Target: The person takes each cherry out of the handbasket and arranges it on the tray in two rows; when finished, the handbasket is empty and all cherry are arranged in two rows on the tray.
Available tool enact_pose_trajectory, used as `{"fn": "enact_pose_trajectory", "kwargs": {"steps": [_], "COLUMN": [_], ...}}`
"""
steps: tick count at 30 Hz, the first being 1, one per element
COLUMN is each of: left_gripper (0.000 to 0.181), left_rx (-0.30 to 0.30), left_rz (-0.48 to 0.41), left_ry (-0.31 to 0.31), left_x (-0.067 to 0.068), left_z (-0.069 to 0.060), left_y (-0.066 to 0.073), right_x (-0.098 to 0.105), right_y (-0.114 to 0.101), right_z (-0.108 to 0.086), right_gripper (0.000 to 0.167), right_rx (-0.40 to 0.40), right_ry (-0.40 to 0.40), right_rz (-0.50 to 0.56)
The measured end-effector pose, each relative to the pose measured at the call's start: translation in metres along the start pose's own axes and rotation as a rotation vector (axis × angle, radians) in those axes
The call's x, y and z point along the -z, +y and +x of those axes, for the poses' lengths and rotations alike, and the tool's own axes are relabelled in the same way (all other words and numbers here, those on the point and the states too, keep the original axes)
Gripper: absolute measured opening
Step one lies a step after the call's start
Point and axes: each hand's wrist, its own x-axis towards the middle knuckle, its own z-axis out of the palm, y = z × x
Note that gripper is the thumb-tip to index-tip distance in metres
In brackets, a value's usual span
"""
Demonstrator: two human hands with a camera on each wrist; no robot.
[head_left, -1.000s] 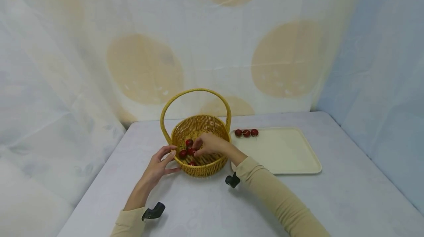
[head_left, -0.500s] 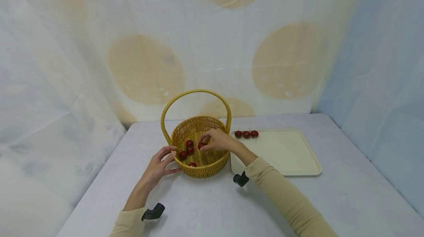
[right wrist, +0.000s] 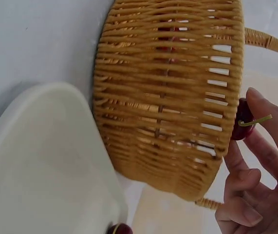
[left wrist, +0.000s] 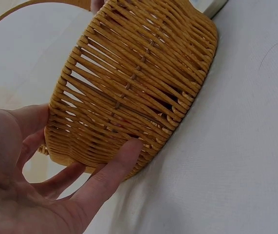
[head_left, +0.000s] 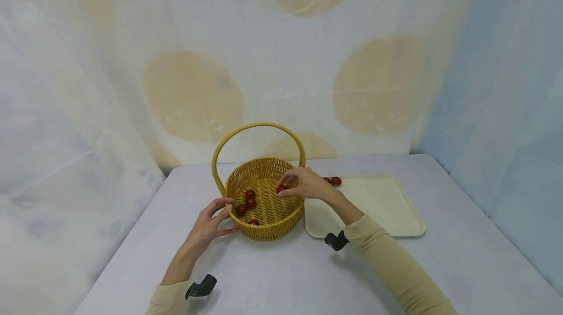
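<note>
A yellow wicker basket [head_left: 269, 232] with a tall arched handle stands on the table. My left hand [head_left: 206, 224] grips its left rim; in the left wrist view one finger [left wrist: 112, 175] lies along the woven wall. Between thumb and fingers, my right hand [head_left: 310, 185] pinches a dark red cherry [head_left: 282, 189] at the basket's right rim. The right wrist view shows that cherry's green stem [right wrist: 255, 121]. Several other cherries [head_left: 250, 203] lie on the left side of the basket's floor.
Right of the basket is a cream rectangular tray [head_left: 374, 210], close beside it. Cherries [head_left: 336, 181] sit along the tray's far left edge, partly hidden by the right hand. A patterned cloth [head_left: 281, 75] hangs behind the table.
My right hand has picked a cherry from the cluster and carried it rightward and up to the right rim. My left hand stays on the basket.
</note>
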Motion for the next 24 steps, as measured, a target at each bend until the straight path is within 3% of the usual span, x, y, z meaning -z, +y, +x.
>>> {"fn": "enact_pose_trajectory", "kwargs": {"steps": [24], "left_gripper": [0.052], "left_rx": [0.002], "left_rz": [-0.006], "left_ry": [0.003], "left_x": [-0.003], "left_z": [0.003], "left_y": [0.003], "right_x": [0.032], "right_y": [0.041], "right_z": [-0.032], "right_gripper": [0.028], "right_rx": [-0.016], "right_ry": [0.158], "right_rz": [0.036]}}
